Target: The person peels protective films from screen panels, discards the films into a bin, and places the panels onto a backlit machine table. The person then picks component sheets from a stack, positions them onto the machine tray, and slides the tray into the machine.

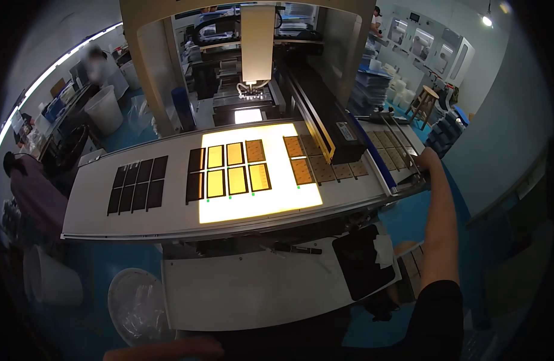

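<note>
My right hand (429, 160) reaches to the right end of a long pale machine table (96, 207). Its fingers look bent at the edge of a sheet of brown rectangular pieces (392, 144); what they grip is too small to make out. At the bottom of the view lies my left hand (198, 347), dark and low near my body, its fingers hidden. Dark rectangular pieces (138, 183) lie in a grid on the table's left part. More rectangles, amber under bright light (236, 181), lie in the middle.
A machine head (257, 48) hangs over the table, with a black beam (325, 114) beside it. Below is a pale shelf (247, 289) with a marker pen (298, 248) and a black pad (364, 265). A lined bin (138, 304) stands lower left; a stool (423, 105) stands behind.
</note>
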A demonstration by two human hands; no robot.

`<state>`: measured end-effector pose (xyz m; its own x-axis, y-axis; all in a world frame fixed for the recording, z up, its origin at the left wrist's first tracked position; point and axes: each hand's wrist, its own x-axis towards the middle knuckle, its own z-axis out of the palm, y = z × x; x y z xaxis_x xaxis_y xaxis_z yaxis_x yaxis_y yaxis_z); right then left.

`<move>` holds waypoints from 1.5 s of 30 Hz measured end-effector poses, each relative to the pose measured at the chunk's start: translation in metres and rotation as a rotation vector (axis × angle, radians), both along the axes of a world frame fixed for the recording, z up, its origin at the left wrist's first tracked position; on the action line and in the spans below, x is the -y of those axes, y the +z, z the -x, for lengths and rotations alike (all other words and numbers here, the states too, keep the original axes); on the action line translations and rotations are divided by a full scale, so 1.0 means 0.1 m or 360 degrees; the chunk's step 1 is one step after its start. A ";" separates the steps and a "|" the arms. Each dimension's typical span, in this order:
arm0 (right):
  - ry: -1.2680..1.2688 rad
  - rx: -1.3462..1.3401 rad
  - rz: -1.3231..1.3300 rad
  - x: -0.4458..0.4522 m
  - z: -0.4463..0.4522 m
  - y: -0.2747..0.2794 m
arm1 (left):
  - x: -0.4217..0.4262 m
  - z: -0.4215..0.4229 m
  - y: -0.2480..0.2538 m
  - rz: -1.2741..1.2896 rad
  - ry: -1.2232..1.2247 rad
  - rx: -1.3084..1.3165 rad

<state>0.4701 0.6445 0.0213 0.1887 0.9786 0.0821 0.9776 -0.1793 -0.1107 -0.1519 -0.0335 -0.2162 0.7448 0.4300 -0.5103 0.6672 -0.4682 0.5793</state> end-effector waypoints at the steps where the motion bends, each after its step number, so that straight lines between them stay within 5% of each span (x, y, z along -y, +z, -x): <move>1: 0.0037 0.0111 0.0032 -0.03 -0.02 -0.02 | 0.00 0.01 -0.03 0.0005 -0.0012 -0.0005; 7: 0.0085 0.0102 -0.0164 -0.10 -0.14 -0.13 | -0.03 -0.01 0.01 0.0034 -0.0053 -0.0053; 13: 0.0009 -0.0362 0.0043 0.09 -0.01 0.08 | -0.04 -0.02 0.06 0.0041 -0.0035 -0.0032; 16: -0.0141 -0.0333 -0.0286 0.03 -0.03 -0.03 | -0.05 -0.03 0.08 0.0052 -0.0034 -0.0062; 20: -0.0027 0.0137 -0.0156 -0.46 -0.53 -0.33 | -0.05 -0.04 0.10 0.0040 -0.0035 -0.0052; 23: 0.0557 0.1623 0.0503 -0.98 -0.94 -0.60 | -0.03 -0.03 0.06 0.0013 -0.0014 -0.0037; 28: -0.0294 0.0265 -0.0042 -0.55 -0.61 -0.32 | 0.01 -0.04 -0.01 -0.0001 -0.0008 -0.0075; 32: -0.0651 -0.0075 -0.0886 -0.14 -0.58 -0.06 | 0.03 -0.03 -0.10 0.0005 -0.0025 -0.0107; 35: -0.0560 -0.0418 -0.0897 0.34 -0.77 0.51 | 0.04 -0.02 -0.09 -0.0055 0.0026 -0.0068; 39: -0.0502 -0.0295 -0.1533 1.04 -1.00 1.03 | 0.03 -0.01 -0.11 -0.0053 0.0056 -0.0006; 45: -0.0082 0.0265 -0.1448 2.31 -1.10 1.35 | -0.04 -0.04 0.04 0.0028 0.0062 -0.0031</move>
